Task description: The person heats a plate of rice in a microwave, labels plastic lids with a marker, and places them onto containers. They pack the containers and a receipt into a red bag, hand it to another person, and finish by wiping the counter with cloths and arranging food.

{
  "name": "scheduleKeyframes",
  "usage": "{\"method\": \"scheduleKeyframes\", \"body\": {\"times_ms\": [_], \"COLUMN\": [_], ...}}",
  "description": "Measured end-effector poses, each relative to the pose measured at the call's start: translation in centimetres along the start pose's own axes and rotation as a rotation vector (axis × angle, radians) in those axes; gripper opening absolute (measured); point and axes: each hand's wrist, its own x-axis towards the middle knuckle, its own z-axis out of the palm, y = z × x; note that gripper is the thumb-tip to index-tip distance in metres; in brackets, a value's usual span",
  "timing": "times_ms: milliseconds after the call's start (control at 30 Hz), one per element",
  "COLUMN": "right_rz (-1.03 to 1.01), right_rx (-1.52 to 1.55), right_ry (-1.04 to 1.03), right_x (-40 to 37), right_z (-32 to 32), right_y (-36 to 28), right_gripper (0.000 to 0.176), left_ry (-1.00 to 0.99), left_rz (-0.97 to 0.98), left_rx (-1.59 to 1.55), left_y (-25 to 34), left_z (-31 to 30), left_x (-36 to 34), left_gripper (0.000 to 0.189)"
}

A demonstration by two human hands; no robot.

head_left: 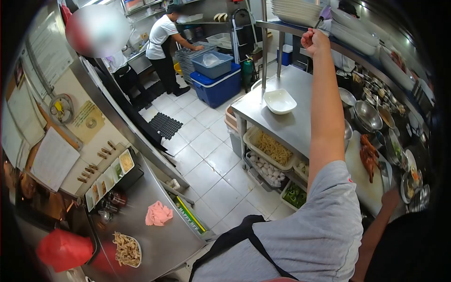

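A narrow kitchen runs back over a white tiled floor [206, 136], with a metal desk [296, 80] to the right and an upper shelf [284, 27] above it. The person's right arm stretches toward the far right, the right hand [315, 41] curled tightly, apparently around the dark shaft of a purple-tipped tool [324, 14]. The left hand is out of view, so its state cannot be told. The tool stands at the shelf edge, between a stack of plates [296, 11] on the left and large white dishes [354, 35] on the right. In so tight a gap, a firm grip and a steady wrist should serve best; a sideways swing could knock the crockery. The reach looks long, so planted feet would help. A high elbow would clear the white bowl [280, 101] on the desk and the co-worker's hand [389, 199] at near right.
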Motion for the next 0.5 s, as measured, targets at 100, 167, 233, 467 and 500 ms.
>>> {"method": "scheduleKeyframes", "body": {"times_ms": [100,167,233,467,500], "right_rz": [-0.043,-0.017,-0.017,-0.090,-0.060], "right_rx": [-0.137,-0.119,-0.039,-0.272,-0.272], "right_ry": [0.116,0.174,0.130,-0.199,-0.181], "right_x": [3.3,5.2,8.1,28.8,28.5], "right_z": [-0.1,-0.7,-2.3,-16.0,-15.3], "right_y": [0.5,0.5,0.5,-0.1,0.0], "right_gripper": [0.012,0.009,0.008,0.016,0.018], "left_ry": [-0.183,-0.248,-0.300,-0.411,-0.382], "left_rz": [-0.014,-0.028,-0.056,-0.190,-0.144], "left_rx": [0.111,0.152,0.173,-0.104,-0.267], "left_y": [1.1,0.7,-0.8,-4.0,-5.2], "left_z": [0.3,0.5,0.8,0.9,2.9], "left_x": [-1.3,-1.4,-1.3,-5.3,-5.5], "left_gripper": [0.042,0.046,0.050,0.056,0.054]}}
